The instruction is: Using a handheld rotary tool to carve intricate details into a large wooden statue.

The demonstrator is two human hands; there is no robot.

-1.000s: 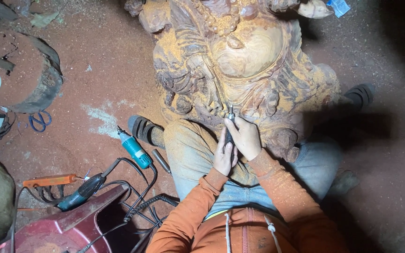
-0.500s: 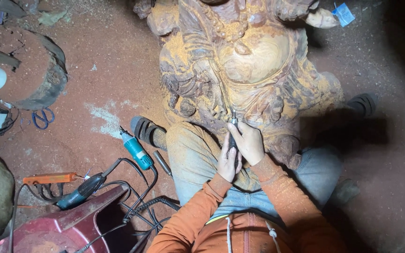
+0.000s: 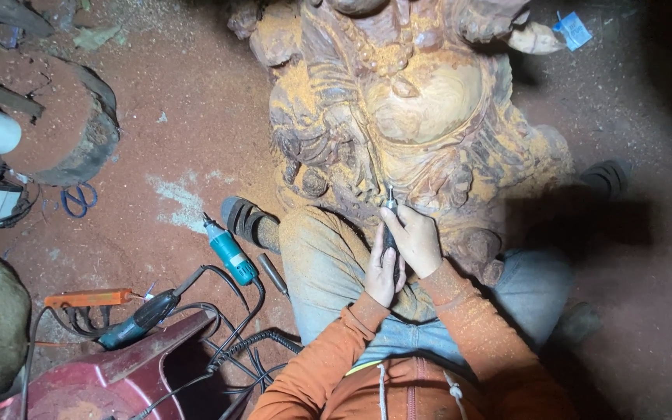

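While seated on the red sawdust floor, both hands clenched round one slim rotary carving tool: right hand gripping the upper shaft, left hand wrapped round the lower part just beneath, the two touching. Tool tip pressed against the lower front of the large wooden carved statue, lying on the floor between the spread legs, dusted with orange sawdust. Orange sleeves, dusty jeans, a sandalled foot just beside the statue's left flank.

Near the floor's left part, well apart from the hands: a teal die grinder lying by the sandal, a small dark metal cylinder just beside it, a second dark grinder touching an orange handled tool, black cables tangled towards a red plastic stool at the bottom edge. Blue scissors further left, next to a round wooden stump. Blue packet at the top right corner
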